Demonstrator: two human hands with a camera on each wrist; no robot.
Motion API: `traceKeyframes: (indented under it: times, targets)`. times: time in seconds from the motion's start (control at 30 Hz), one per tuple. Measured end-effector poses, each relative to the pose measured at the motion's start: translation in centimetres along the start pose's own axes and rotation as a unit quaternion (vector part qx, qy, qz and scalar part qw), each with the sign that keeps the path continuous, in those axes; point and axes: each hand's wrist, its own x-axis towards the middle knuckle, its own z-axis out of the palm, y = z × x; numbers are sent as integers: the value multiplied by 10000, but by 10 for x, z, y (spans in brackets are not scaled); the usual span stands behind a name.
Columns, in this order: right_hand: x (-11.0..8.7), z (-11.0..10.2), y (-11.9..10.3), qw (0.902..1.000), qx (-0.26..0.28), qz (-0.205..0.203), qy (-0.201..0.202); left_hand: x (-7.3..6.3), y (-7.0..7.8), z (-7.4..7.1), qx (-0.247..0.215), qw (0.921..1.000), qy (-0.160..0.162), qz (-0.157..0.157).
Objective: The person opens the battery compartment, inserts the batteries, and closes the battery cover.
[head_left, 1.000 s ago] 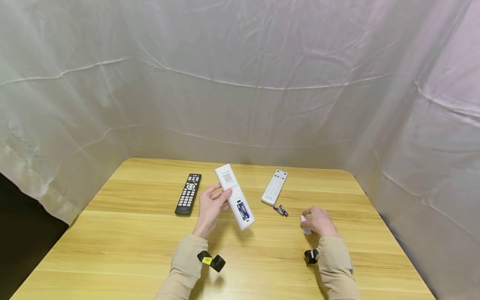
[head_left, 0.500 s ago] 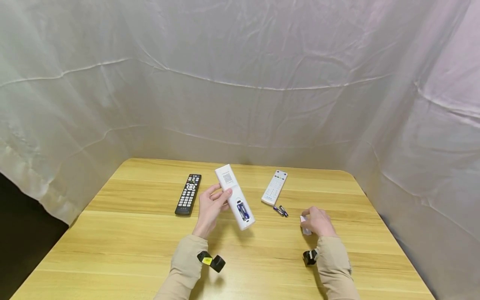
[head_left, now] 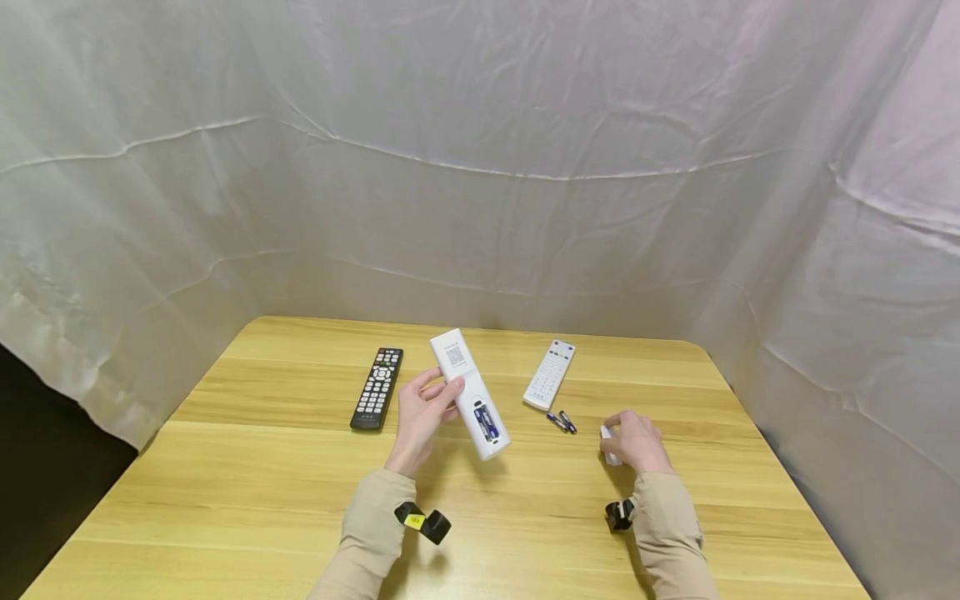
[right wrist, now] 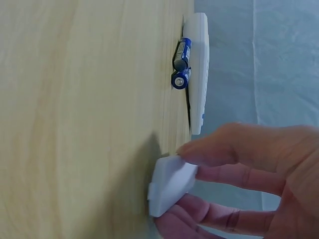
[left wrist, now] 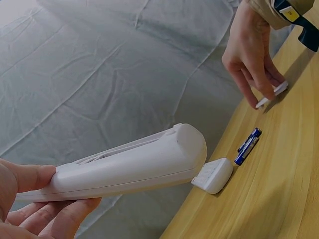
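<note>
the left hand [head_left: 420,410] is gripping the held remote [head_left: 470,396] near the middle of the head view, thumb on its back and fingers beneath. the held remote is tilting, its upper end pointing to the upper left of the frame and its lower end to the lower right. its back is facing the camera, showing a printed code [head_left: 455,356] near the upper end and, near the lower end, an uncovered compartment where blue cells [head_left: 486,422] are sitting.

the right hand [head_left: 636,440], well apart from the left, is pinching a small white cover [right wrist: 172,184] at the right of the head view. in the right wrist view the cover is tilting at the bottom centre; whether it is touching the bench [head_left: 262,500] i cannot tell.

between the two hands, right of centre, two loose batteries [head_left: 567,422] are lying close together, just beside the lower end of a white remote [head_left: 549,375], which is lying buttons up. a black remote [head_left: 377,389] is lying buttons up left of centre, near the left hand. a pale curtain [head_left: 480,167] is hanging behind, filling the top of the frame.
</note>
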Motion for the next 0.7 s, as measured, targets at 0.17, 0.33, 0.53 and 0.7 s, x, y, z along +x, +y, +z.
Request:
traceKeyframes:
  times: [0.17, 0.33, 0.53, 0.7]
  targets:
    - [1, 0, 0, 9993, 201, -112, 286, 0, 0, 0, -6, 10000, 18, 1]
    - [0, -1, -3, 9972, 262, -374, 594, -1, 0, 1, -24, 10000, 44, -38]
    - [-4, -3, -13, 9929, 330, -619, 962, 0, -1, 1, -14, 10000, 64, -9]
    - [-6, -5, -23, 9896, 385, -780, 1149, 0, -1, 0, 37, 10000, 30, -31]
